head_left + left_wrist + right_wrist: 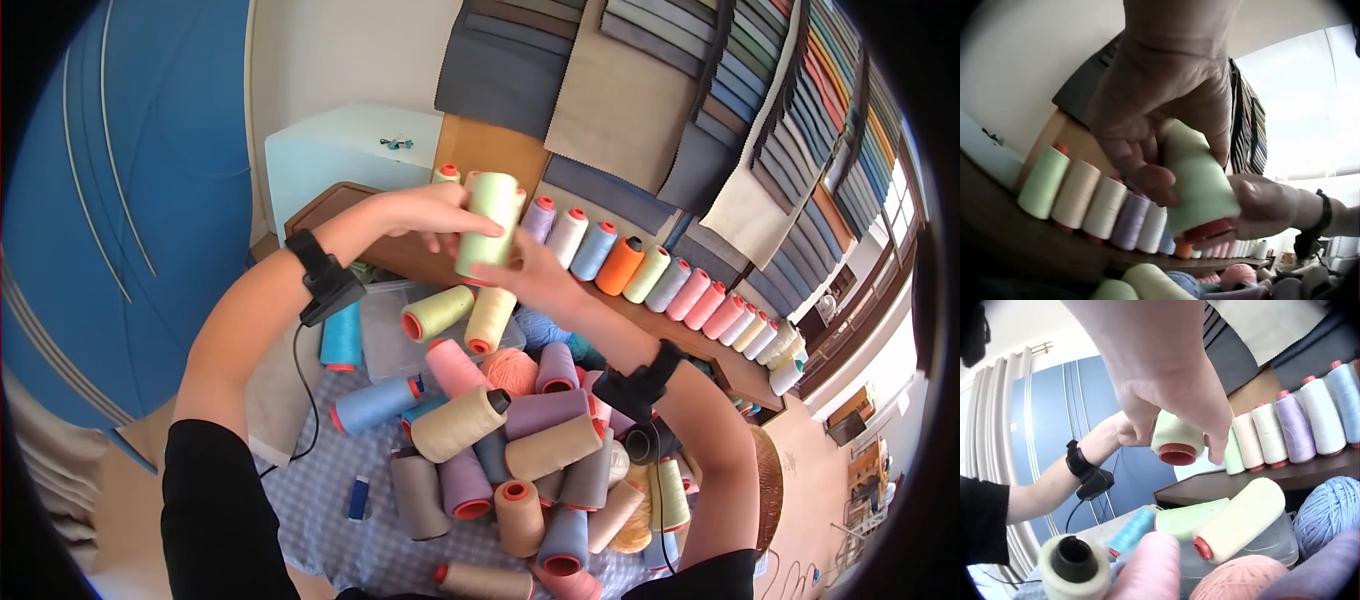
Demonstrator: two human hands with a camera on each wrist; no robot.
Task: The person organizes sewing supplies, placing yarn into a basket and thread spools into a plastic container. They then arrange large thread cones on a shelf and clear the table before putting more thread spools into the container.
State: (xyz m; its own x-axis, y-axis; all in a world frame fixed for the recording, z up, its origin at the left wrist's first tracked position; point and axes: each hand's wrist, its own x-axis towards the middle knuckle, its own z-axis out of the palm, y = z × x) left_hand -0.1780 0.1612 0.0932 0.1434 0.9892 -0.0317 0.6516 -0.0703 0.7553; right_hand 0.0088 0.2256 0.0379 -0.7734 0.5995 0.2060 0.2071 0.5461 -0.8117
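Between both hands a pale green cone of thread (490, 205) is held up in front of the shelf. My left hand (425, 215) grips its upper part, thumb across the front, fingers partly hidden behind. Lower down, my right hand (543, 275) holds the cone's side near the base. The red base (1210, 230) of the cone points downward in the left wrist view. From the right wrist, its hollow red bottom (1177, 454) shows between the hands. A yellow-green cone (438, 313) and a pale yellow cone (490, 320) lie just below the hands.
Thread cones stand in a row along a brown shelf (745, 372). On the checked cloth (315, 500) lies a pile of mixed cones and yarn balls, beside a clear plastic box (385, 345). Fabric swatches (620, 110) hang behind; cables trail from both wrist cameras.
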